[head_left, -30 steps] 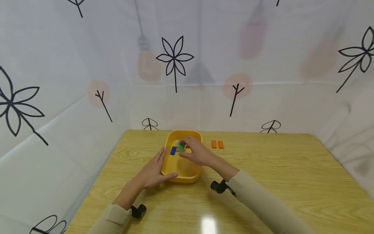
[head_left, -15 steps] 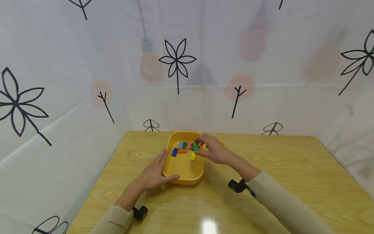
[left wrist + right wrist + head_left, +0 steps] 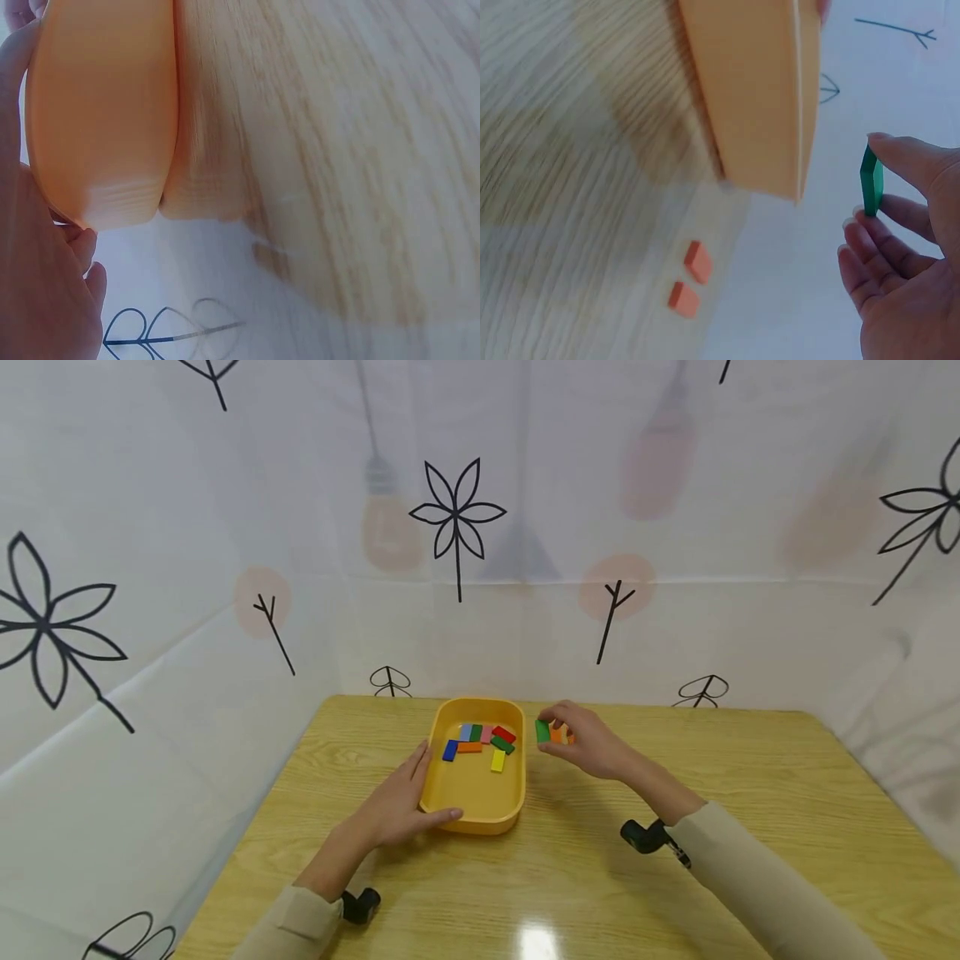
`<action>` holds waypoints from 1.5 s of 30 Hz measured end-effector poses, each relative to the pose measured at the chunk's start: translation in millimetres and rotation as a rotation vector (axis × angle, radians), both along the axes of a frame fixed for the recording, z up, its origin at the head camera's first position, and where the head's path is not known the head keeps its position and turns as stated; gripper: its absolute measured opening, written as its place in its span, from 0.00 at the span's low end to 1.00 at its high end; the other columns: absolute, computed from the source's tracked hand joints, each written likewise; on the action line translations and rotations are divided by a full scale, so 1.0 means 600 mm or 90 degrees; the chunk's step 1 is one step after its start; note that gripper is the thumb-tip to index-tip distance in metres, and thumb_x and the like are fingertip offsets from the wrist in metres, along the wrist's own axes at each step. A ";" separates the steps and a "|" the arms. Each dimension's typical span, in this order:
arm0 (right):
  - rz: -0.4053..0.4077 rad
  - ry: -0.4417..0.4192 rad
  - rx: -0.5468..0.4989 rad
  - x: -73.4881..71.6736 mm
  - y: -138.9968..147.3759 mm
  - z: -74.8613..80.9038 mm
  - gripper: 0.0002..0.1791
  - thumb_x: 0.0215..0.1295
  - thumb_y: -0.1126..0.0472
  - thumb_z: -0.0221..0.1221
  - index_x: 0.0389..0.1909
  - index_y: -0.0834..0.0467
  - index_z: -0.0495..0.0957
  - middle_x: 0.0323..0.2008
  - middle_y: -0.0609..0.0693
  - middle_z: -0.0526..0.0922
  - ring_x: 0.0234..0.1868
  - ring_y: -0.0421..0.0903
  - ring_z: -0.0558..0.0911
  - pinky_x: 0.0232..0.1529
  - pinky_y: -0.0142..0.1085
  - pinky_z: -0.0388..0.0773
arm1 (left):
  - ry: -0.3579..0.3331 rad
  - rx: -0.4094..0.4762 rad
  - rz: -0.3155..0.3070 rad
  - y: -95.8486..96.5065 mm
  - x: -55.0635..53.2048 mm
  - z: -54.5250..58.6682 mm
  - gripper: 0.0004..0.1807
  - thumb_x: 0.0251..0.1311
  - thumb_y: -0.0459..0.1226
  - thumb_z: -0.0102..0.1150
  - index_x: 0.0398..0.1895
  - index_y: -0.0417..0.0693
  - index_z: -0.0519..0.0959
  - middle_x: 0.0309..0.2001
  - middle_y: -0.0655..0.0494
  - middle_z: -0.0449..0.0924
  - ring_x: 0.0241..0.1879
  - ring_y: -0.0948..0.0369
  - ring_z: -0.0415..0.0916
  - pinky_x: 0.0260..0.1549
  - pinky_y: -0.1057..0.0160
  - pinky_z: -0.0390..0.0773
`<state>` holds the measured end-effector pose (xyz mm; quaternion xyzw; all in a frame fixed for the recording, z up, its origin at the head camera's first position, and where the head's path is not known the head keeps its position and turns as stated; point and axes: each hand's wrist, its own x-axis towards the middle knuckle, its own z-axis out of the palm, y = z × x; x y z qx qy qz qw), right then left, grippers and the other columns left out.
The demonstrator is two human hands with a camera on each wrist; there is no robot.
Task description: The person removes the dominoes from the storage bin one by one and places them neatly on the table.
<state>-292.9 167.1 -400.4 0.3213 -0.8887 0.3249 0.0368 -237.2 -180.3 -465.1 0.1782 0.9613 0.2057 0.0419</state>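
One green block [image 3: 871,181] is pinched between right thumb [image 3: 907,156] and fingers [image 3: 907,216]; straight left fingers [image 3: 413,766] touch the tray [image 3: 471,793].

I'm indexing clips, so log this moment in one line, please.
left hand: touches yellow tray | right hand: pinches green block, outside tray | tray: assorted coloured blocks | table: two orange blocks

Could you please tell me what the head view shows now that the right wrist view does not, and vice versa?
Only the head view shows the blue tile, red tile and yellow tile inside the tray. Only the right wrist view shows the two orange tiles on the table unobstructed, and the palm of the right hand. Both share the tray's outside, the table, and the right hand pinching a green tile.
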 end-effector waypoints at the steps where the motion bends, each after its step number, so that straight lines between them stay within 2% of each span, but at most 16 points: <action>1: -0.001 0.004 0.001 -0.002 0.006 -0.002 0.21 0.69 0.61 0.67 0.59 0.65 0.77 0.54 0.58 0.79 0.51 0.56 0.78 0.52 0.56 0.79 | 0.001 -0.002 -0.001 0.000 0.000 -0.001 0.68 0.55 0.79 0.49 0.84 0.48 0.35 0.84 0.54 0.35 0.81 0.52 0.44 0.76 0.48 0.55; 12: -0.034 0.025 0.023 -0.028 0.072 -0.026 0.21 0.68 0.63 0.67 0.58 0.69 0.77 0.51 0.62 0.79 0.50 0.61 0.78 0.48 0.55 0.78 | -0.004 0.000 0.003 0.001 0.003 -0.001 0.68 0.54 0.80 0.49 0.84 0.50 0.34 0.84 0.55 0.34 0.81 0.52 0.44 0.76 0.47 0.55; 21: -0.056 -0.006 0.036 -0.053 0.108 -0.055 0.20 0.69 0.65 0.65 0.57 0.70 0.76 0.50 0.63 0.78 0.52 0.66 0.77 0.49 0.56 0.77 | -0.003 0.003 0.002 0.000 0.004 0.001 0.68 0.55 0.78 0.51 0.84 0.50 0.34 0.84 0.54 0.34 0.81 0.51 0.44 0.75 0.47 0.55; 30: -0.078 -0.025 0.054 -0.073 0.125 -0.081 0.19 0.70 0.66 0.64 0.56 0.72 0.76 0.50 0.66 0.77 0.51 0.66 0.77 0.49 0.57 0.78 | 0.006 0.014 -0.008 -0.001 0.004 0.001 0.67 0.56 0.77 0.51 0.84 0.48 0.35 0.84 0.52 0.35 0.80 0.50 0.45 0.75 0.46 0.56; 37: -0.092 -0.060 0.069 -0.095 0.130 -0.107 0.21 0.70 0.65 0.64 0.57 0.73 0.75 0.51 0.68 0.77 0.51 0.65 0.78 0.51 0.57 0.78 | 0.013 0.014 -0.014 -0.002 0.003 0.002 0.67 0.56 0.77 0.51 0.84 0.48 0.35 0.84 0.52 0.35 0.80 0.50 0.46 0.75 0.45 0.57; 45: -0.092 -0.059 0.079 -0.110 0.127 -0.123 0.22 0.71 0.64 0.63 0.59 0.74 0.74 0.52 0.69 0.75 0.50 0.64 0.78 0.51 0.57 0.78 | 0.006 0.007 -0.013 -0.002 0.000 0.001 0.67 0.56 0.78 0.50 0.84 0.49 0.34 0.84 0.54 0.33 0.81 0.52 0.44 0.75 0.47 0.56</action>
